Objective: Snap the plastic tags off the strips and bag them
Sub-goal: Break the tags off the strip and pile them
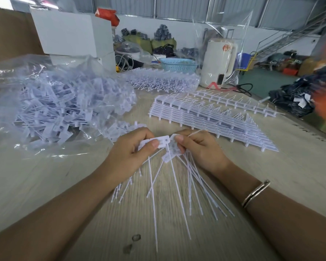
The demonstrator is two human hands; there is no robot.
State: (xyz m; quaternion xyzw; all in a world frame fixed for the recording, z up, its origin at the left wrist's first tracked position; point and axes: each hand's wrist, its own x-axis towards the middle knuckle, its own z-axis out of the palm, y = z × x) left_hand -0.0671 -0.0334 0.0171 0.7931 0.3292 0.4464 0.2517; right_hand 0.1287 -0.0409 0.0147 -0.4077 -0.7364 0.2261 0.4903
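**Tags come off the strips by hand at a crowded surface**

Tags (pixel 169 147) sit pinched between two bare hands at the middle of the pale wooden surface (pixel 271 166), their thin white tails fanning down toward the person. Largest in the scene is the clear plastic bag (pixel 51 102) at far left, heaped with loose tags too many to count; its mouth appears to lie nearest the left hand (pixel 128 151), which would make that the shorter reach for bagging. To the right, one stepped stack of unbroken strips (pixel 211 117) lies with its long axis running from upper left to lower right, well apart from the fingers and closer to the right hand (pixel 201 149). A second heap of strips (pixel 162 80) rests farther back, near a blue basket (pixel 178 64) and one white kettle (pixel 220 63).

Both hands are curled and gripping: the left thumb and fingers (pixel 154 143) clamp a tag head lying roughly level, while the right hand's fingers pinch a neighbouring tag just beside it, the two heads touching at the centre. Roughly a dozen tails hang from the cluster; an exact count cannot be made through the blur. A metal bracelet (pixel 256 193) circles the right wrist. The snap looks likely to come from twisting the two hands against each other.
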